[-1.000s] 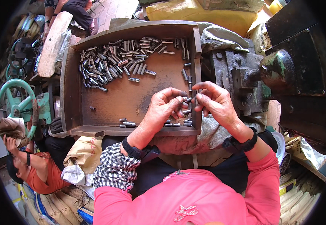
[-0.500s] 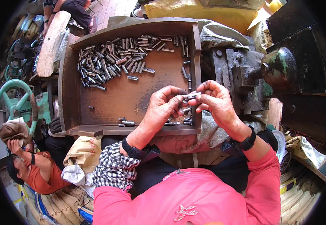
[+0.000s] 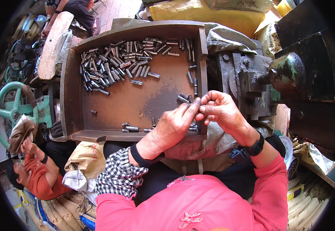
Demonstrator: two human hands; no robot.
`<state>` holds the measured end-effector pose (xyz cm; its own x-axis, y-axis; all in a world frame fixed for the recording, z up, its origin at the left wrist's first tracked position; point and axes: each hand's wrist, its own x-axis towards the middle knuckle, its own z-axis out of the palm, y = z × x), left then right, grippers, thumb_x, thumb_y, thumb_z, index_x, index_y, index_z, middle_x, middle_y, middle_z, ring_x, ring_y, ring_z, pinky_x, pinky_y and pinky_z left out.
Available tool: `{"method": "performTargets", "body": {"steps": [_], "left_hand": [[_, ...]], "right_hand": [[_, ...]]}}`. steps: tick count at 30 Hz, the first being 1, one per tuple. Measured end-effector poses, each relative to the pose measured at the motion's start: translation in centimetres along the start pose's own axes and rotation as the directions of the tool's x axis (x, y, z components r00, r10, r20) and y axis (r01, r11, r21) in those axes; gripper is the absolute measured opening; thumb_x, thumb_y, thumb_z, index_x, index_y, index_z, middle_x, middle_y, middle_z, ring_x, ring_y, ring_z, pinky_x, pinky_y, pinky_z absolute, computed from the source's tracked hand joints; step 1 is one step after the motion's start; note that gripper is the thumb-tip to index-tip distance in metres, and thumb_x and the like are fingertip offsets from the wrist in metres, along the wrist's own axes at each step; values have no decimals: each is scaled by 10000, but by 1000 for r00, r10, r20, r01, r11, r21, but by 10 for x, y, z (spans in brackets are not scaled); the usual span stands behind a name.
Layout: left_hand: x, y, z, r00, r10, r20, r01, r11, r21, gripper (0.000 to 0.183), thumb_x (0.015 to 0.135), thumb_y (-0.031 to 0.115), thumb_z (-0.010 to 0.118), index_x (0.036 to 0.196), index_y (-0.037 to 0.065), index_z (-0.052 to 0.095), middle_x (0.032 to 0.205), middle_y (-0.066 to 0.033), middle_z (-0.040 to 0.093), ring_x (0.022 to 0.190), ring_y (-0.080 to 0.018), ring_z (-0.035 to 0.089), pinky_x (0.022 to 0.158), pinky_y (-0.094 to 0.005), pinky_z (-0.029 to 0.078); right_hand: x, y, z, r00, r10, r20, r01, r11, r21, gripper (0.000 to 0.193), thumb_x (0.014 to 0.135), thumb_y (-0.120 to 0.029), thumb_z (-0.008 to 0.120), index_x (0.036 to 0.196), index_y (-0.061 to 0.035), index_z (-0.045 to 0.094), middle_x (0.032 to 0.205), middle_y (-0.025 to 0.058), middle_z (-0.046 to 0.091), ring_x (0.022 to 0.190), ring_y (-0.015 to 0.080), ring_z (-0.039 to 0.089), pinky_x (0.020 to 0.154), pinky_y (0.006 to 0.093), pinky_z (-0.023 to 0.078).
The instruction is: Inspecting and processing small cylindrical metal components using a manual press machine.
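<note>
My left hand (image 3: pixel 175 123) is closed over the tray's near right corner, the back of the hand turned up. Short shiny metal cylinders (image 3: pixel 183 98) stick out past its far side, seemingly in its curled fingers. My right hand (image 3: pixel 222 109) is pinched closed, its fingertips meeting the left thumb and forefinger; what lies between them is hidden. Below both hands is a brown metal tray (image 3: pixel 117 104). A heap of similar metal cylinders (image 3: pixel 107 65) fills its far left part. More cylinders (image 3: pixel 190 78) lie along its right wall, and a few (image 3: pixel 132 128) by the near edge.
A dark, greasy machine (image 3: pixel 252 77) stands close on the right, with a grey sack (image 3: pixel 229 37) beside it. At the left are a green handwheel (image 3: pixel 12 112) and a wooden board (image 3: pixel 54 46). A co-worker in orange (image 3: pixel 46 177) holds a brown cloth at lower left.
My left hand has turned over, back upward, and shifted slightly right and nearer. The cylinder seen between both hands' fingertips no longer shows there; cylinders now show beyond the left hand.
</note>
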<state>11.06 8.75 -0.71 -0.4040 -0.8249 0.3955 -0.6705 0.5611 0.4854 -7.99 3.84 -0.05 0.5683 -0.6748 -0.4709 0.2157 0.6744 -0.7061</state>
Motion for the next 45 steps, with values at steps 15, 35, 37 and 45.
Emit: {"method": "performTargets", "body": {"steps": [15, 35, 37, 45], "left_hand": [[-1, -37, -36, 546, -614, 570, 610, -175, -773, 225, 880, 123, 517, 1072, 8, 535, 856, -77, 600, 671, -166, 646, 521, -233, 533], [-9, -15, -18, 855, -152, 495, 131, 988, 77, 246, 740, 92, 630, 971, 57, 553, 816, -169, 599, 795, -361, 611, 671, -438, 490], [-11, -17, -19, 852, -120, 509, 102, 993, 65, 240, 746, 84, 617, 972, 49, 543, 811, -178, 597, 786, -367, 609, 667, -441, 489], [-23, 10, -31, 900, -372, 228, 417, 887, -198, 199, 789, 80, 603, 931, -17, 503, 677, -160, 605, 621, -265, 611, 538, -354, 485]], "right_hand": [[49, -28, 29, 704, -588, 399, 189, -386, -903, 138, 738, -90, 609, 848, -8, 604, 793, 144, 586, 694, 280, 632, 596, 345, 523], [-12, -10, 16, 844, -529, 86, 269, 279, -922, 218, 731, -161, 635, 766, 35, 547, 683, 213, 606, 669, 369, 624, 604, 408, 486], [-33, -4, 20, 844, -530, 86, 290, 316, -903, 211, 734, -152, 637, 769, 28, 532, 680, 196, 597, 656, 358, 615, 598, 403, 478], [-65, 23, 31, 870, -483, -97, 352, 749, -562, 116, 853, -73, 599, 940, -6, 559, 669, -9, 552, 546, 46, 528, 467, 167, 383]]}}
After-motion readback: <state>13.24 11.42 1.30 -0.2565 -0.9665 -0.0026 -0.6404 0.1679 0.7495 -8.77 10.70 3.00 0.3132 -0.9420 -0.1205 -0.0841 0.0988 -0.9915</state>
